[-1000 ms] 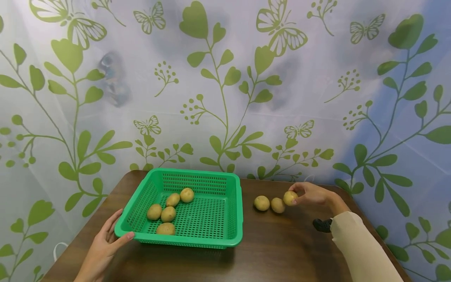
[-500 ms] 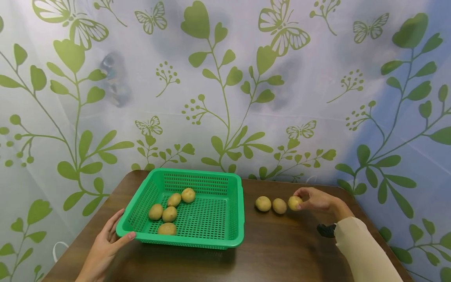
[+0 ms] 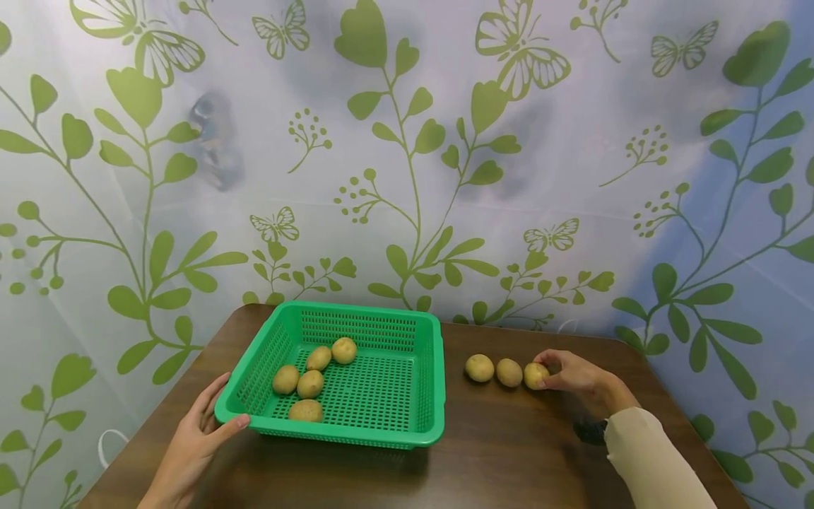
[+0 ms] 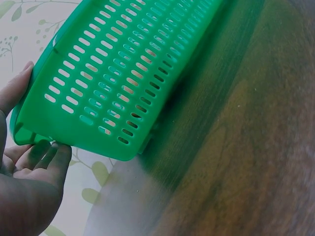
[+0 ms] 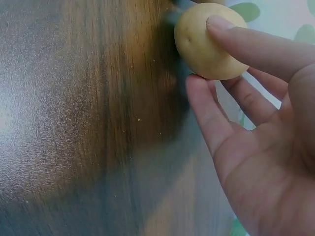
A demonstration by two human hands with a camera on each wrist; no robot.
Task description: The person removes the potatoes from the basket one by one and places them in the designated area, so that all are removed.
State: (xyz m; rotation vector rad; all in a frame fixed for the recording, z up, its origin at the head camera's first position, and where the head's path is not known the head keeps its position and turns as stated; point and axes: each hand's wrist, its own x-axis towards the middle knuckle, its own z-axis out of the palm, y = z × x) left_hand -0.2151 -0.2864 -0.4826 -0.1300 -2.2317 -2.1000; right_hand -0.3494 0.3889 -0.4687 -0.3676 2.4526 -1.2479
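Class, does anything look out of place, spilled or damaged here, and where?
Nothing stands out. Five potatoes lie in the green perforated basket, and three others form a row to its right, the rightmost potato pinched by the right hand. I see no spill or crack.

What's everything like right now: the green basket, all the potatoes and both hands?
Basket: open side up, partly filled
Potatoes in the basket: five, whole, lying loose
Two potatoes beside the basket: whole, lying on the table, not held
Last potato in the row: whole, pinched by thumb and fingers
Left hand: gripping the basket's rim
Right hand: holding that last potato
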